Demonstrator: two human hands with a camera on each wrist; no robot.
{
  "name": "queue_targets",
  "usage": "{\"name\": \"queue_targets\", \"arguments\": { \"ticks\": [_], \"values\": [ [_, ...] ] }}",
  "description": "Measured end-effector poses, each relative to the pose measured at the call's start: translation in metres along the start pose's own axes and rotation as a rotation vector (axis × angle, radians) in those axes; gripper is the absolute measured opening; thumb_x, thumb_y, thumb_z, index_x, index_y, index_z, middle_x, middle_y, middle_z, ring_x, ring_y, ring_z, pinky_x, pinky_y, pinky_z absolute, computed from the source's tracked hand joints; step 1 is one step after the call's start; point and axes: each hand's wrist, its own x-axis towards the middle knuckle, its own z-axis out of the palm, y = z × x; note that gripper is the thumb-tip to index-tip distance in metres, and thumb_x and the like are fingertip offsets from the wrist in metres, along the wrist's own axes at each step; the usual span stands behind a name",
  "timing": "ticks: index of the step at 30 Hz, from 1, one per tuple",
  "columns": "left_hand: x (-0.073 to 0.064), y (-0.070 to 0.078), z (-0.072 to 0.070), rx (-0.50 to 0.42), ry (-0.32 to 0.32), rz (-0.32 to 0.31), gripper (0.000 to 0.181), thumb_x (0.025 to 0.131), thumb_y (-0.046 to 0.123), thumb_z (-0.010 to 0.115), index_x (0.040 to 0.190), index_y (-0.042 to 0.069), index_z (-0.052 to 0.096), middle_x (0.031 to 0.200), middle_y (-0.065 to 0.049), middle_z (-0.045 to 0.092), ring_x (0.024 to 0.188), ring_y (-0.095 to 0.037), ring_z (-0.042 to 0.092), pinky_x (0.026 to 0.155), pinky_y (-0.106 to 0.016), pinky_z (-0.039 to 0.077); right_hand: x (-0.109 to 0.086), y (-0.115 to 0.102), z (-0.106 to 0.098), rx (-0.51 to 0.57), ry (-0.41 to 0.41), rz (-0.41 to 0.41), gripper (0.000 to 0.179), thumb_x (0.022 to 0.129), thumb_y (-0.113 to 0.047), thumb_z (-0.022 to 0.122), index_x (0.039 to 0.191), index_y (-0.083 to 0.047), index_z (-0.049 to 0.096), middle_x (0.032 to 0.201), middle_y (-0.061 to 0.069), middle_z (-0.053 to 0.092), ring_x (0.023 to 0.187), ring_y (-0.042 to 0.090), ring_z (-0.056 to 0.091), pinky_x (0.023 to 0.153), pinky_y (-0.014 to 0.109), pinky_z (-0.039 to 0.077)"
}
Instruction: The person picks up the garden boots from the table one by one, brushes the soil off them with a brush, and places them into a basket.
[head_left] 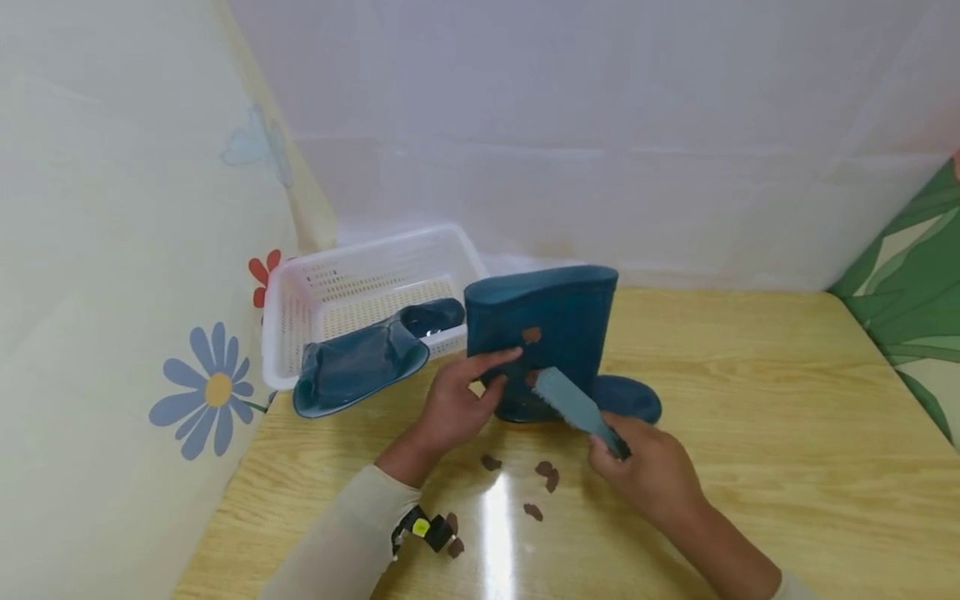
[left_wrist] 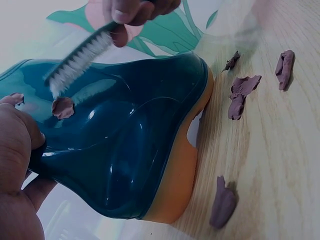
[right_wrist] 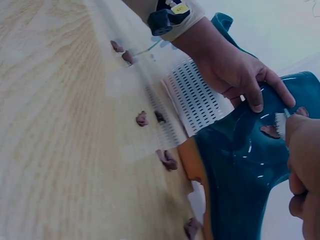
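A dark teal rain boot stands on the wooden table, its orange sole showing in the left wrist view. My left hand grips the boot's shaft from the left, index finger and thumb on the near face. In my right hand is the handle of a scrub brush with pale bristles. The bristle tips are right at a brown clay-like patch on the boot. Another brown patch sticks to the shaft higher up.
Several brown crumbs lie on the table in front of the boot. Behind on the left, a white perforated basket holds a second teal boot, whose shaft hangs over the near rim. White and flower-printed walls enclose the table.
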Motion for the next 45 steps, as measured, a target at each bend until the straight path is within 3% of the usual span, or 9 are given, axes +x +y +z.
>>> {"name": "queue_targets", "arguments": {
  "ticks": [4, 8, 13, 17, 24, 34, 37, 41, 45],
  "values": [
    [0.000, 0.000, -0.001, 0.007, -0.004, -0.004, 0.046, 0.091, -0.012, 0.065, 0.131, 0.010, 0.070, 0.133, -0.016, 0.064, 0.089, -0.024, 0.062, 0.067, -0.042, 0.055, 0.006, -0.002, -0.003, 0.015, 0.039, -0.011, 0.025, 0.083, -0.004, 0.079, 0.107, 0.001, 0.076, 0.088, 0.008, 0.073, 0.064, 0.007, 0.056, 0.054, 0.027, 0.049],
    [-0.001, -0.001, -0.001, 0.018, -0.007, 0.006, 0.049, 0.090, -0.013, 0.066, 0.132, 0.011, 0.070, 0.139, -0.016, 0.062, 0.099, -0.027, 0.064, 0.079, -0.043, 0.058, 0.008, -0.001, 0.001, 0.009, 0.002, 0.015, 0.023, 0.085, -0.006, 0.078, 0.108, 0.000, 0.076, 0.087, 0.007, 0.072, 0.063, 0.007, 0.055, 0.054, 0.027, 0.048],
    [0.000, -0.001, 0.000, 0.007, -0.013, 0.006, 0.049, 0.090, -0.014, 0.065, 0.132, 0.010, 0.069, 0.136, -0.016, 0.063, 0.095, -0.026, 0.063, 0.070, -0.039, 0.056, 0.003, 0.001, 0.006, -0.017, -0.030, 0.013, 0.024, 0.084, -0.008, 0.080, 0.106, 0.000, 0.076, 0.094, 0.008, 0.075, 0.071, 0.010, 0.064, 0.059, 0.030, 0.053],
    [0.000, 0.000, -0.001, 0.002, -0.012, 0.000, 0.049, 0.090, -0.013, 0.065, 0.132, 0.010, 0.069, 0.138, -0.016, 0.062, 0.099, -0.027, 0.063, 0.076, -0.041, 0.058, -0.001, 0.002, 0.005, -0.026, 0.002, -0.021, 0.025, 0.081, -0.006, 0.081, 0.105, 0.002, 0.076, 0.092, 0.010, 0.074, 0.070, 0.011, 0.065, 0.058, 0.030, 0.054],
    [0.000, 0.001, -0.002, 0.012, -0.003, 0.003, 0.048, 0.090, -0.013, 0.066, 0.132, 0.010, 0.070, 0.134, -0.016, 0.064, 0.089, -0.022, 0.063, 0.068, -0.043, 0.057, 0.007, 0.000, 0.000, 0.007, 0.069, -0.045, 0.024, 0.082, -0.003, 0.080, 0.105, 0.000, 0.075, 0.082, 0.005, 0.069, 0.063, 0.007, 0.053, 0.053, 0.027, 0.047],
    [0.000, 0.002, 0.001, 0.013, 0.003, 0.019, 0.048, 0.089, -0.014, 0.066, 0.131, 0.009, 0.071, 0.136, -0.017, 0.063, 0.094, -0.025, 0.062, 0.067, -0.038, 0.054, 0.002, 0.002, 0.006, -0.016, -0.005, -0.049, 0.024, 0.082, -0.007, 0.081, 0.104, 0.003, 0.076, 0.093, 0.011, 0.075, 0.073, 0.013, 0.068, 0.060, 0.031, 0.055],
    [0.001, 0.002, 0.001, 0.009, 0.008, 0.014, 0.047, 0.089, -0.014, 0.065, 0.130, 0.008, 0.071, 0.124, -0.015, 0.067, 0.077, -0.020, 0.058, 0.061, -0.035, 0.050, 0.001, 0.002, 0.004, -0.005, 0.019, -0.060, 0.024, 0.081, -0.006, 0.080, 0.104, 0.002, 0.076, 0.091, 0.009, 0.074, 0.069, 0.009, 0.064, 0.058, 0.028, 0.053],
    [0.000, 0.001, 0.001, 0.013, 0.013, 0.017, 0.047, 0.089, -0.014, 0.065, 0.130, 0.008, 0.071, 0.102, -0.012, 0.066, 0.053, -0.014, 0.038, 0.051, -0.032, 0.041, 0.004, 0.002, 0.000, 0.002, 0.088, -0.081, 0.027, 0.079, -0.003, 0.079, 0.105, 0.004, 0.075, 0.087, 0.011, 0.073, 0.064, 0.009, 0.059, 0.053, 0.027, 0.050],
    [-0.001, 0.000, 0.002, 0.023, 0.012, 0.013, 0.047, 0.090, -0.013, 0.065, 0.130, 0.009, 0.071, 0.101, -0.011, 0.066, 0.052, -0.014, 0.036, 0.050, -0.032, 0.040, 0.007, 0.001, 0.001, -0.008, 0.080, -0.068, 0.027, 0.081, -0.004, 0.080, 0.106, 0.005, 0.075, 0.088, 0.013, 0.073, 0.065, 0.013, 0.061, 0.054, 0.031, 0.051]
  ]
}}
